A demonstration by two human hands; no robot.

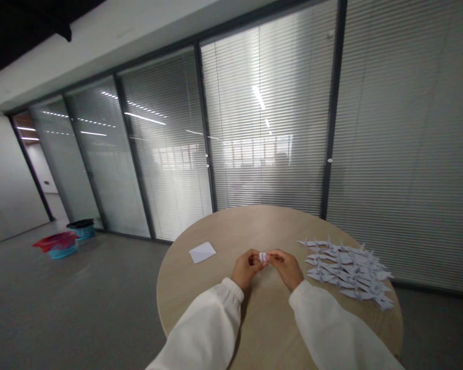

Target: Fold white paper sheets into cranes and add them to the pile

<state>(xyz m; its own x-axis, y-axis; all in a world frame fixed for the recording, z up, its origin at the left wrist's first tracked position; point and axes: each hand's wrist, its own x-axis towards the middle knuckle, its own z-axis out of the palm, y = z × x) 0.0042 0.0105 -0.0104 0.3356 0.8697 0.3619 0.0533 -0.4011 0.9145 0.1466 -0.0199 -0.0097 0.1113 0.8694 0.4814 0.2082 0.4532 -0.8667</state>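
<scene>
Over the middle of a round wooden table [266, 324], my left hand [247, 268] and my right hand [285, 266] meet at a small piece of folded white paper [263, 257]. The fingers of both hands pinch it, and they hide most of its shape. To the left of my hands lies a flat sheet of white paper [202, 252] with a crease across it. Right of my right hand, many folded paper cranes [347, 270] are set close together in rows on the tabletop.
Behind the table runs a glass partition with blinds [270, 128]. On the grey floor at the left stand a bin with a red bag [59, 242] and a bin with a black bag [83, 227]. An open doorway [40, 169] shows at the far left.
</scene>
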